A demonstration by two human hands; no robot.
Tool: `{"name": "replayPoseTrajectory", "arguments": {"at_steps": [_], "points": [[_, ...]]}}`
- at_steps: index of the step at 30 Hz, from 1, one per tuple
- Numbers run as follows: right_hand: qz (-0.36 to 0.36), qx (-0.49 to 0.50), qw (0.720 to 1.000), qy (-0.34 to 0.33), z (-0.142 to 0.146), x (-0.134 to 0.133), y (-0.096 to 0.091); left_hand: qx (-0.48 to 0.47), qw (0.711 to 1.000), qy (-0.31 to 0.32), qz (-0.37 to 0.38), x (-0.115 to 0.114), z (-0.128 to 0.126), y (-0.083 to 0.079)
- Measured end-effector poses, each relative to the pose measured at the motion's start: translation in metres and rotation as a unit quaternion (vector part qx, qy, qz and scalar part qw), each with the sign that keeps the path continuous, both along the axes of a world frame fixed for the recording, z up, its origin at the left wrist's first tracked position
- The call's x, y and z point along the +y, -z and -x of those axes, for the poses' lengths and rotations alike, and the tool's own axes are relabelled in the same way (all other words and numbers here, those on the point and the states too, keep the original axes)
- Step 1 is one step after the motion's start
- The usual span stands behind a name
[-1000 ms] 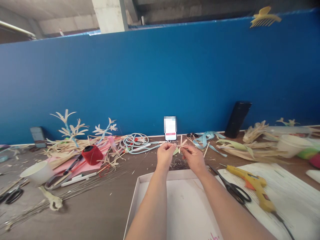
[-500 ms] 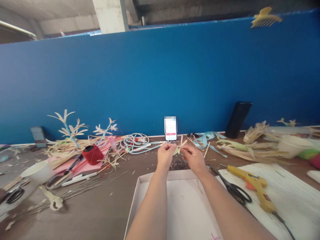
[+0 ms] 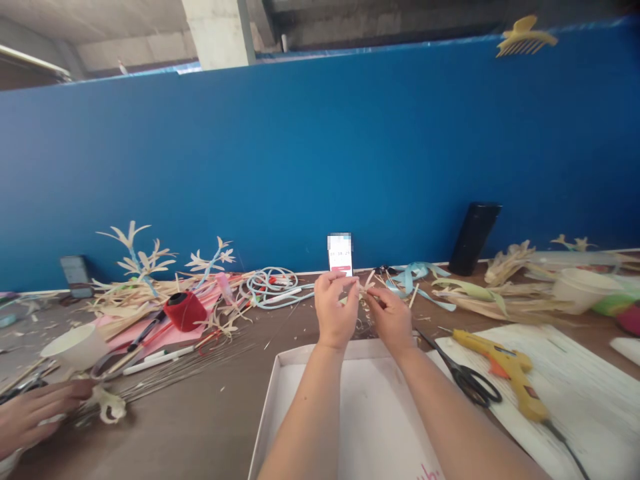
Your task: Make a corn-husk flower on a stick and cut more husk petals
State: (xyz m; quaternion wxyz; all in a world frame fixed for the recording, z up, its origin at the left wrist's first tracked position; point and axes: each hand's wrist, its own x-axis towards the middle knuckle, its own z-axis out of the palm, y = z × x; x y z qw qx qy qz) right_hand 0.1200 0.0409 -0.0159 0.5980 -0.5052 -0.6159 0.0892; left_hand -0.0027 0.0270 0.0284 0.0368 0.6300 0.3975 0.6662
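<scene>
A small pale flower of dried husk strips [image 3: 369, 283] is between my two hands, above the far edge of a shallow white box [image 3: 360, 400]. My right hand [image 3: 393, 320] pinches it near its base from the right. Close on its left side, my left hand [image 3: 336, 312] has thumb and fingertips pressed together; whatever is in that pinch is too small to make out. Both forearms reach over the box. Behind my left hand a lit phone [image 3: 341, 257] leans on the blue wall, its lower part partly covered.
To the right are black scissors [image 3: 473, 383] and a yellow glue gun [image 3: 517, 370] on papers. At left stand husk flowers [image 3: 145, 257], a red thread spool [image 3: 185, 311], a white bowl [image 3: 75, 345] and thin wires. Another person's hand [image 3: 45, 413] is at the lower left.
My left hand has risen slightly and turned, now covering part of the phone. The flower tilts more to the right. Another person's hand has come in at the lower left.
</scene>
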Motion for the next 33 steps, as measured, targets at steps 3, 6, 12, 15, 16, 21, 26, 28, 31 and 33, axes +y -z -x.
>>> {"name": "replayPoseTrajectory", "arguments": {"at_steps": [3,6,12,15,16,21,26,28,31,33], "points": [[0.007,-0.02,0.999,0.043,-0.001,-0.003,-0.002,0.051,0.997,-0.045,-0.033,-0.004,-0.003,0.003],[0.022,-0.036,0.997,0.071,-0.002,-0.006,-0.005,0.095,0.993,-0.06,-0.04,-0.006,-0.006,0.006],[0.023,-0.058,0.995,0.079,-0.001,-0.008,-0.008,0.135,0.987,-0.071,-0.048,-0.003,-0.011,0.011],[0.004,-0.079,0.994,0.078,0.0,-0.009,-0.011,0.131,0.987,-0.084,-0.048,-0.001,-0.01,0.012],[-0.001,-0.086,0.993,0.078,0.001,-0.01,-0.012,0.129,0.987,-0.087,-0.047,0.0,-0.01,0.013],[-0.008,-0.094,0.992,0.085,0.004,-0.011,-0.014,0.125,0.987,-0.088,-0.04,0.001,-0.009,0.013],[0.008,-0.078,0.992,0.103,0.003,-0.011,-0.014,0.135,0.988,-0.07,-0.041,0.0,-0.009,0.012],[0.016,-0.075,0.992,0.105,0.002,-0.01,-0.015,0.146,0.987,-0.058,-0.04,-0.001,-0.01,0.012],[0.036,-0.063,0.991,0.113,0.0,-0.01,-0.016,0.158,0.985,-0.047,-0.04,-0.002,-0.012,0.012],[0.047,-0.053,0.991,0.115,-0.001,-0.01,-0.017,0.163,0.985,-0.042,-0.042,-0.003,-0.013,0.013]]}}
